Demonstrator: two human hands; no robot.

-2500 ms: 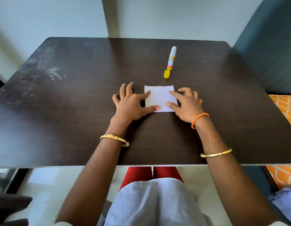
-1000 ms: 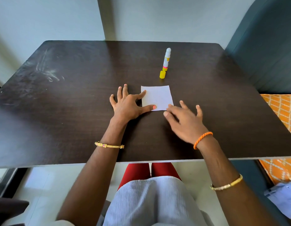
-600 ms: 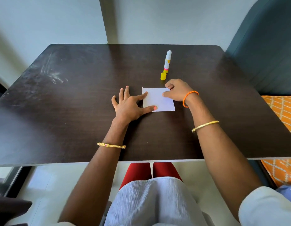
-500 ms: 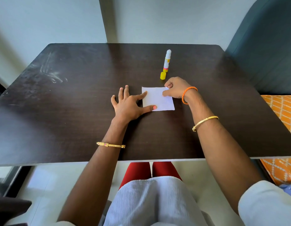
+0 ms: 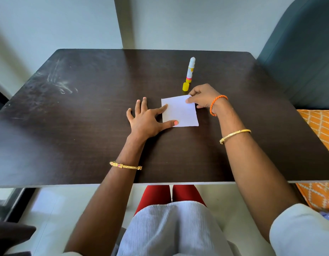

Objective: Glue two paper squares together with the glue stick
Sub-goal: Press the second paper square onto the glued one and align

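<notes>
Head view: white paper square (image 5: 180,113) lay flat on dark counter (image 5: 86,126), near middle. Left hand (image 5: 147,121) rested flat beside paper's left edge, fingers spread, index tip and thumb pressed on paper. Right hand (image 5: 202,97) curled at paper's far right corner, fingers pinching that corner. Glue stick (image 5: 190,70) lay uncapped just beyond paper on far side, yellow cap (image 5: 185,87) beside its near end, close to right hand's knuckles, contact unclear

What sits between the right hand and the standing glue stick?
In the head view, the loose yellow cap sits between the right hand and the upright white glue stick, on the dark wooden table.
</notes>
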